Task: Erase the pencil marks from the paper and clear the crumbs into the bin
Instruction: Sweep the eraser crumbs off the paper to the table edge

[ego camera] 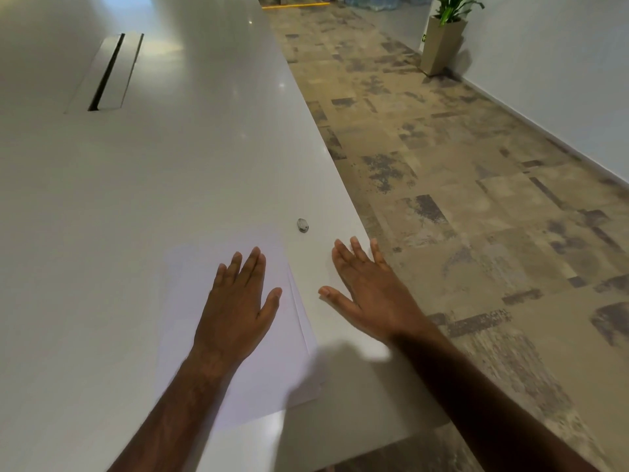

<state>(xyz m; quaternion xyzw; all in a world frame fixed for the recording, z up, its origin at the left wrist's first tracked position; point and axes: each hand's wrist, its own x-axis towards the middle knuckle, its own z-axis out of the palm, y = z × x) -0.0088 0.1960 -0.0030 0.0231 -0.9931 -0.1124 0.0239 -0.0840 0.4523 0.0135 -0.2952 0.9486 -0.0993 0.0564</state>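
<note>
paper (258, 379): lower centre of frame, flat on white table (136, 199); thin, light, likely to slide, so pin flat. left hand (238, 308) spread open on it. eraser (302, 225) just above, small, pinchable. right hand (371, 294) open, empty.

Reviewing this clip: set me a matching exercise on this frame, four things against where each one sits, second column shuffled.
Things
1. left hand
2. right hand
3. eraser
4. potted plant

Places
A. on the floor by the far wall
B. flat on the paper, fingers spread
C. alone on the bare table, beyond the paper's far right corner
D. open, at the table's right edge, beside the paper

Pairs: 1-B, 2-D, 3-C, 4-A
</note>
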